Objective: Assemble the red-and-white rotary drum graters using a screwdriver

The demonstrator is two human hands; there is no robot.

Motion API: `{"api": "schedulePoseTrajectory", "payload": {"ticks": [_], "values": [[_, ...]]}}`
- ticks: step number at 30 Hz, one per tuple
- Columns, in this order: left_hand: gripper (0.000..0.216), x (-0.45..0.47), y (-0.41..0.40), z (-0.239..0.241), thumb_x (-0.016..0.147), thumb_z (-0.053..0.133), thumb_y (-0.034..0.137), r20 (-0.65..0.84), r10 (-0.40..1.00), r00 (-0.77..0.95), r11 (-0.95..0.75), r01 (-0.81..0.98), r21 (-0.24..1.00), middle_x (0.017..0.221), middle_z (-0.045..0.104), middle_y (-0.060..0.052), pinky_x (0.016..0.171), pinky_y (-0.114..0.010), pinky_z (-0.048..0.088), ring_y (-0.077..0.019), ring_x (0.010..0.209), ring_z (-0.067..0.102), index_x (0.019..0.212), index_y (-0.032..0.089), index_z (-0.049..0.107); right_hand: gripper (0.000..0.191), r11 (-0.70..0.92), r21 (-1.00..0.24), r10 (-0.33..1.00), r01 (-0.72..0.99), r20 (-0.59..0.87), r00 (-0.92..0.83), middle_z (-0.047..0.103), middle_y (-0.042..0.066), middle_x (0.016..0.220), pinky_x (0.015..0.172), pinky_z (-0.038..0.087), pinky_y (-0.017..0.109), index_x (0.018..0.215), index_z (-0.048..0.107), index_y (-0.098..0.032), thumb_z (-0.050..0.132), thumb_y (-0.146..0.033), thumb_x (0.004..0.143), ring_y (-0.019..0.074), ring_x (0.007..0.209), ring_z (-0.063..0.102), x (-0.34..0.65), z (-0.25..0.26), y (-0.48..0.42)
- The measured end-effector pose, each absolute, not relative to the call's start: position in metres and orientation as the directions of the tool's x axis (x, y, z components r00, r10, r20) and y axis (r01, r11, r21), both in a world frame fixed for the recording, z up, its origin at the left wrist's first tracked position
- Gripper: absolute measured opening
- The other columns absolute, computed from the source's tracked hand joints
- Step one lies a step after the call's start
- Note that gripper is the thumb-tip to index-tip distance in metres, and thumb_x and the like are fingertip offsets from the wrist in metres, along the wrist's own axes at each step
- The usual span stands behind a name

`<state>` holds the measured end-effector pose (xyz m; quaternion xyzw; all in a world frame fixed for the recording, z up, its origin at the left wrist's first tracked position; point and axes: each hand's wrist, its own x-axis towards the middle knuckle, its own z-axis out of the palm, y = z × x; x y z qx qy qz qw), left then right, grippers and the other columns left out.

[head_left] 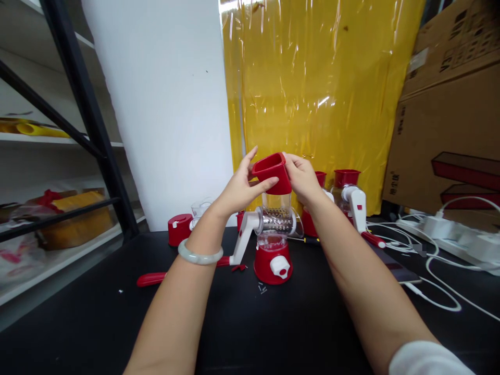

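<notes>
A red rotary grater [267, 263] with a clear body stands upright on the black table, in front of me. Across its middle lies a perforated metal drum [275, 223]; a white crank [245, 234] hangs off its left side. On top is a red hopper [280, 179], tilted a little. My left hand [240, 190] grips its left side, thumb across the front. From the right, my right hand [303, 177] pinches the rim; some of its fingertips are hidden. Whether the hopper is fully seated on the clear neck, I cannot tell. Several small metal pieces [262, 288] lie before the base.
More red graters [347, 178] stand behind on the right, and a red base [179, 229] on the left. A red handle [151, 279] lies partly behind my left forearm. White cables and a power strip [461, 239] occupy the right, beside a cardboard box [449, 114]. Shelves [58, 138] rise left.
</notes>
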<state>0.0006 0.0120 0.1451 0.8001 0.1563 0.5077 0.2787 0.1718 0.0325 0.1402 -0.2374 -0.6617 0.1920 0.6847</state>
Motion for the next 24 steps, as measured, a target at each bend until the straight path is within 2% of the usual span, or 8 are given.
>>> {"api": "schedulePoseTrajectory", "payload": {"ticks": [4, 8, 11, 14, 18, 22, 24], "values": [[0.084, 0.007, 0.011, 0.144, 0.078, 0.076, 0.038, 0.731, 0.594, 0.334, -0.771, -0.023, 0.637, 0.130, 0.058, -0.016, 0.103, -0.057, 0.045, -0.0327, 0.118, 0.060, 0.148, 0.026, 0.030, 0.031, 0.829, -0.548, 0.544, 0.110, 0.837, 0.067, 0.068, 0.003, 0.084, 0.078, 0.050, 0.033, 0.083, 0.063, -0.021, 0.063, -0.051, 0.082, 0.0154, 0.080, 0.063, 0.175, 0.142, 0.037], [0.081, 0.011, 0.017, 0.141, 0.076, 0.078, 0.035, 0.732, 0.632, 0.253, -0.757, 0.003, 0.653, 0.125, 0.060, -0.016, 0.101, -0.054, 0.048, -0.0302, 0.113, 0.062, 0.144, 0.023, 0.035, 0.019, 0.782, -0.611, 0.603, 0.122, 0.792, 0.096, 0.068, 0.004, 0.092, 0.081, 0.051, 0.036, 0.092, 0.063, -0.021, 0.059, -0.039, 0.085, 0.0154, 0.083, 0.064, 0.178, 0.145, 0.035], [0.079, 0.012, 0.022, 0.137, 0.076, 0.078, 0.038, 0.706, 0.656, 0.268, -0.740, 0.043, 0.671, 0.124, 0.060, -0.017, 0.097, -0.051, 0.052, -0.0290, 0.109, 0.064, 0.141, 0.021, 0.038, 0.017, 0.765, -0.629, 0.617, 0.141, 0.777, 0.123, 0.067, 0.005, 0.098, 0.083, 0.051, 0.037, 0.096, 0.062, -0.022, 0.055, -0.035, 0.087, 0.0160, 0.087, 0.064, 0.180, 0.149, 0.030], [0.077, 0.012, 0.025, 0.135, 0.076, 0.077, 0.042, 0.707, 0.645, 0.290, -0.756, 0.105, 0.646, 0.128, 0.058, -0.018, 0.097, -0.050, 0.052, -0.0286, 0.109, 0.064, 0.139, 0.019, 0.040, 0.022, 0.768, -0.606, 0.596, 0.210, 0.795, 0.113, 0.068, 0.006, 0.099, 0.084, 0.051, 0.038, 0.094, 0.063, -0.021, 0.052, -0.040, 0.089, 0.0182, 0.092, 0.064, 0.182, 0.152, 0.021], [0.081, 0.013, 0.022, 0.133, 0.073, 0.080, 0.040, 0.713, 0.622, 0.324, -0.781, 0.207, 0.589, 0.131, 0.057, -0.017, 0.101, -0.048, 0.049, -0.0290, 0.114, 0.061, 0.139, 0.019, 0.040, 0.039, 0.744, -0.539, 0.588, 0.396, 0.809, -0.003, 0.070, 0.008, 0.094, 0.080, 0.050, 0.037, 0.094, 0.066, -0.018, 0.052, -0.055, 0.089, 0.0201, 0.087, 0.065, 0.184, 0.153, 0.005], [0.063, 0.009, 0.015, 0.136, 0.078, 0.073, 0.044, 0.633, 0.610, 0.477, -0.790, 0.306, 0.531, 0.129, 0.060, -0.017, 0.101, -0.047, 0.048, -0.0297, 0.116, 0.060, 0.131, 0.017, 0.051, 0.051, 0.613, -0.475, 0.696, 0.631, 0.703, -0.146, 0.072, 0.011, 0.093, 0.074, 0.048, 0.036, 0.097, 0.070, -0.018, 0.056, -0.065, 0.083, 0.0228, 0.082, 0.065, 0.186, 0.152, -0.011], [0.063, 0.004, 0.014, 0.138, 0.076, 0.073, 0.046, 0.559, 0.614, 0.557, -0.786, 0.368, 0.498, 0.130, 0.060, -0.017, 0.103, -0.049, 0.046, -0.0329, 0.120, 0.058, 0.129, 0.017, 0.054, 0.053, 0.567, -0.450, 0.753, 0.690, 0.623, -0.212, 0.072, 0.012, 0.092, 0.071, 0.048, 0.037, 0.097, 0.071, -0.019, 0.060, -0.068, 0.079, 0.0243, 0.079, 0.065, 0.186, 0.152, -0.016]]}}
